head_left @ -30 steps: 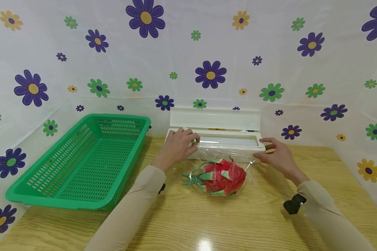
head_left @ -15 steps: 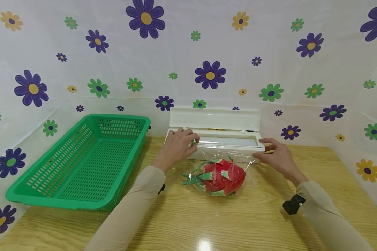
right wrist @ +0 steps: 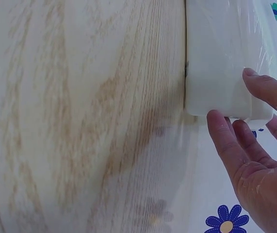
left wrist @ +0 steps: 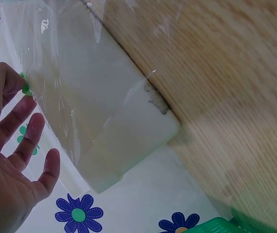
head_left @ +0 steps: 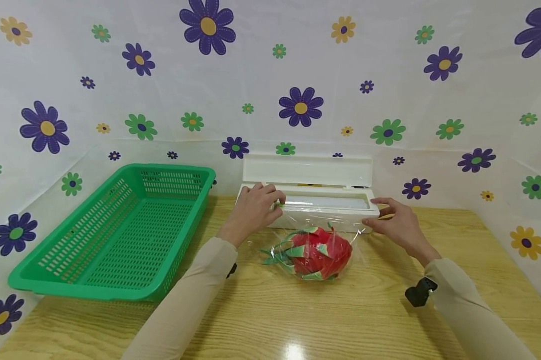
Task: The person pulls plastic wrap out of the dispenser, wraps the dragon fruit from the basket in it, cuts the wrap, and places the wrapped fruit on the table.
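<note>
A white cling film dispenser (head_left: 338, 218) lies lengthwise at the table's back, its lid (head_left: 308, 171) raised and a roll of film (head_left: 329, 202) inside. My left hand (head_left: 255, 210) is at its front edge; in the left wrist view, thumb and forefinger pinch a small green slider (left wrist: 26, 87). The other left fingers are spread. My right hand (head_left: 398, 226) grips the dispenser's right end, thumb and fingertips against it in the right wrist view. Clear film hangs over the dispenser's front and covers a red dragon fruit (head_left: 322, 255) with green scales just before it.
A green slotted basket (head_left: 121, 292) stands on the left of the wooden table (head_left: 297, 320). Behind the dispenser hangs a white flower-patterned cloth (head_left: 261, 75), which also runs along both sides.
</note>
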Motion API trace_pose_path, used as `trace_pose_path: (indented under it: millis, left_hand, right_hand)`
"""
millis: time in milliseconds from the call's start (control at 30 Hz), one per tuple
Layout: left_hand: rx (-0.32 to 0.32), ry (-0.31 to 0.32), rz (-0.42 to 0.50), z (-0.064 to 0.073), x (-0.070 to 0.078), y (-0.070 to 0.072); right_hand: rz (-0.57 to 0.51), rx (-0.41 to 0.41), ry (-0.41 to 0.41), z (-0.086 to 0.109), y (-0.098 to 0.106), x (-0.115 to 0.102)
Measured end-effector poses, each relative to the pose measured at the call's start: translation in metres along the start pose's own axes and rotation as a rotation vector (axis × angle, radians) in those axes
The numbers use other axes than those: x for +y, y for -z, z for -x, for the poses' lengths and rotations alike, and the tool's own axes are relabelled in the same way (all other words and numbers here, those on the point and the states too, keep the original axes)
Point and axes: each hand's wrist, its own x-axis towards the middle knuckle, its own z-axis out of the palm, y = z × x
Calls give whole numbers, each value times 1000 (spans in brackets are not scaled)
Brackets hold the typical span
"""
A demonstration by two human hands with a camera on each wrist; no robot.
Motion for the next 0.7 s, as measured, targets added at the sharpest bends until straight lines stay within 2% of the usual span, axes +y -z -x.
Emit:
trace_pose_path:
  millis: [700]
  left_hand:
    - [-6, 8, 16, 1, 0, 1]
  right_hand:
    - [-6, -16, 5, -2, 2, 0]
